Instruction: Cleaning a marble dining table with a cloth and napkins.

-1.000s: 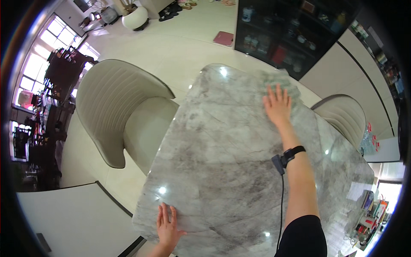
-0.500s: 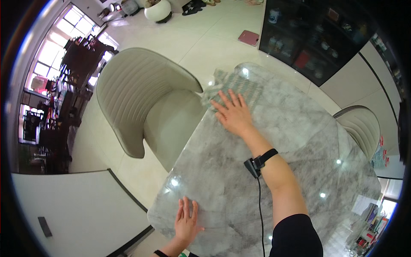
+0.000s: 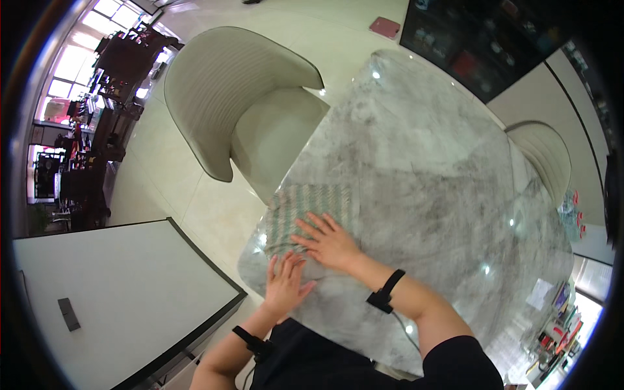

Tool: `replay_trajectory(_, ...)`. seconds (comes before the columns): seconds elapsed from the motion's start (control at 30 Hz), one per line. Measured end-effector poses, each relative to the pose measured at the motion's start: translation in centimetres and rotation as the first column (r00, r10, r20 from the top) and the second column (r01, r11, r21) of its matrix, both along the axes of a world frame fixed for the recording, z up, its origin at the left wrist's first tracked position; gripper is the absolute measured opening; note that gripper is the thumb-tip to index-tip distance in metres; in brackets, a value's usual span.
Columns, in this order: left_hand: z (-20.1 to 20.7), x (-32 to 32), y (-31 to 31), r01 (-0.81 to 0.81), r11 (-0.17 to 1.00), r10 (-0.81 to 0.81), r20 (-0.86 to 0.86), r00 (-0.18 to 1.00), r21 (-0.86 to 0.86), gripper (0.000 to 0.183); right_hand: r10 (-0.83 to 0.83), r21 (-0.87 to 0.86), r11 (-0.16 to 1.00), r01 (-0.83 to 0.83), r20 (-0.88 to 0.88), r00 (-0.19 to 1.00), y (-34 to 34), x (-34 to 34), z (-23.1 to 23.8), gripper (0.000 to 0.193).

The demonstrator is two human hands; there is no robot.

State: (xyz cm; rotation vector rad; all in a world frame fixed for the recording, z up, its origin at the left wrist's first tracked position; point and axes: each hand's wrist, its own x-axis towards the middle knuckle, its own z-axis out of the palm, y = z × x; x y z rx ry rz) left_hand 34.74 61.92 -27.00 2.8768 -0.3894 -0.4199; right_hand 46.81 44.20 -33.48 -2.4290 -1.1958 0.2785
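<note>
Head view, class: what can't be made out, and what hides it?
Head view: part of the cloth, covered by the right fingers.
Head view: the seat of the chair at right, hidden by the table.
Head view: the top of the cabinet, cut off by the upper edge.
Head view: the cabinet's contents, too dim and small to name.

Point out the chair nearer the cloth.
The left chair, beside the cloth; the other chair stands across the table, at the picture's right.

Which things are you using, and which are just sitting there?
In use:
- green-and-white cloth, under the right hand
- left hand, beside the right hand
- grey table, under the cloth

Just there:
- beige chair at left
- pinkish flat thing on the floor
</note>
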Motion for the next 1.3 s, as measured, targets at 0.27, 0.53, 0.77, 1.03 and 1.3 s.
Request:
replay_trajectory(0.27,-0.7,1.3,15.5,-0.373,0.927,0.351,0.271,0.896,0.031,0.051,-0.703,-0.235,0.504,0.831,0.448,0.552,-19.2,1.0,-0.6,0.059)
replay_trajectory(0.53,-1.0,4.6,20.8,-0.258,0.963,0.268,0.162,0.95,-0.08,0.039,-0.767,-0.352,0.42,0.837,0.355,0.534,-3.4,-1.5,-0.1,0.057)
replay_trajectory(0.77,-2.1,4.5,19.9,-0.043,0.993,0.054,0.102,0.993,-0.108,0.045,-0.538,0.027,0.843,0.537,0.071,0.84,17.1,-13.6,-0.3,0.056)
replay_trajectory(1.03,-4.2,5.0,16.1,0.068,0.996,-0.068,-0.003,0.998,-0.055,0.054,-0.73,-0.065,0.684,0.727,-0.058,0.681,8.2,-24.3,0.6,0.056)
replay_trajectory(1.3,-3.2,6.2,13.3,0.11,0.985,-0.09,-0.15,0.985,0.133,0.079,-0.845,-0.12,-0.451,0.884,0.378,-0.38,-16.9,-39.4,-2.2,0.054)
